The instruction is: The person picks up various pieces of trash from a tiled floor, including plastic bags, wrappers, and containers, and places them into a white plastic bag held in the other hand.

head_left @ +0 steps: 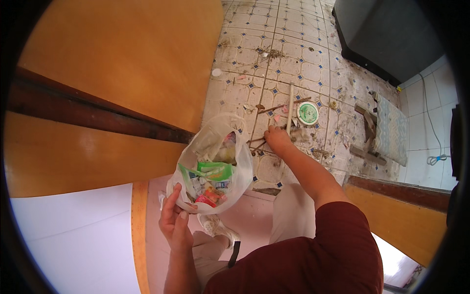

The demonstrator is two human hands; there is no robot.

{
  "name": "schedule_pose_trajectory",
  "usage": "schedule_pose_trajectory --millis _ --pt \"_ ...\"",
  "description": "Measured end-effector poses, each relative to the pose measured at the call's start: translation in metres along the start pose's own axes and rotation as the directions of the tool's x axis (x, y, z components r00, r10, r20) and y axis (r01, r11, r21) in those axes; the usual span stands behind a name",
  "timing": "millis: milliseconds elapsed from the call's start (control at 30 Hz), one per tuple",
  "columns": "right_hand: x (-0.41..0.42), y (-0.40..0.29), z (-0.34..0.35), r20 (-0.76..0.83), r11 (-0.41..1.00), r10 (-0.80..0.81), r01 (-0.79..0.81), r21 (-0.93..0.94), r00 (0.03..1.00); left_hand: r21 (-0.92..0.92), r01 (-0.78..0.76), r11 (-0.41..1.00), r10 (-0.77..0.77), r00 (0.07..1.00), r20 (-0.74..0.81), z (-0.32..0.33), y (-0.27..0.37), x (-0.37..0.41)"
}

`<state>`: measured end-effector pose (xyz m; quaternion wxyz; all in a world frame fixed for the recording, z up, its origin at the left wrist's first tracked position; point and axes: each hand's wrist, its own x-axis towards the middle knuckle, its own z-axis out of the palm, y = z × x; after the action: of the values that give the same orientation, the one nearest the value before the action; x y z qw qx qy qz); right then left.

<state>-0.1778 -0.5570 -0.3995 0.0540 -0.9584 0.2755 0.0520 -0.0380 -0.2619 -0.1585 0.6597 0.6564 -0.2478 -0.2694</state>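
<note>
My left hand [178, 220] grips the rim of a white plastic bag [244, 176] at the lower left. The bag hangs open with wrappers, a green packet [216, 171] and a red packet [206, 200] inside. My right hand [277, 139] is down at the dirty tiled floor, its fingers bent close to thin brown sticks [259, 145] and a pale rod [290, 106]; whether it holds one of them I cannot tell. Just beyond it lies a round lid with a green centre [307, 113], with pink scraps [277, 118] near the rod.
An orange wooden door [128, 55] stands at the left. At the right are a small stool with a patterned fabric cover [391, 128], a dark grey cabinet-like object [389, 33] and a coiled cable [435, 159]. A heap of dirt [273, 53] and a white disc [216, 72] lie farther off.
</note>
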Motion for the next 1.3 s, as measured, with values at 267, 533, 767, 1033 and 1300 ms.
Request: schedule_pose_trajectory --millis 267,533,767,1033,1300 --pt "0.009 0.014 -0.024 -0.042 0.948 0.283 -0.272 0.166 0.958 -0.045 0.030 0.999 -0.029 0.999 0.014 -0.001 0.004 -0.002" --pt "0.032 0.000 -0.166 -0.065 0.023 0.472 0.061 0.998 0.879 -0.100 0.067 0.993 -0.066 0.998 0.012 -0.002 0.007 -0.004" --pt "0.031 -0.113 -0.183 0.200 0.161 -0.437 -0.142 0.977 0.877 -0.025 0.013 1.000 -0.014 0.999 -0.041 -0.002 0.009 0.000" --pt "0.016 -0.149 -0.128 0.084 0.336 -0.615 0.164 0.927 0.784 -0.038 0.038 0.999 -0.042 0.994 -0.102 -0.003 0.011 0.004" --pt "0.014 -0.116 -0.117 0.252 0.591 -0.688 0.326 0.738 0.680 -0.101 -0.020 0.995 0.004 0.987 -0.162 -0.008 0.013 0.007"
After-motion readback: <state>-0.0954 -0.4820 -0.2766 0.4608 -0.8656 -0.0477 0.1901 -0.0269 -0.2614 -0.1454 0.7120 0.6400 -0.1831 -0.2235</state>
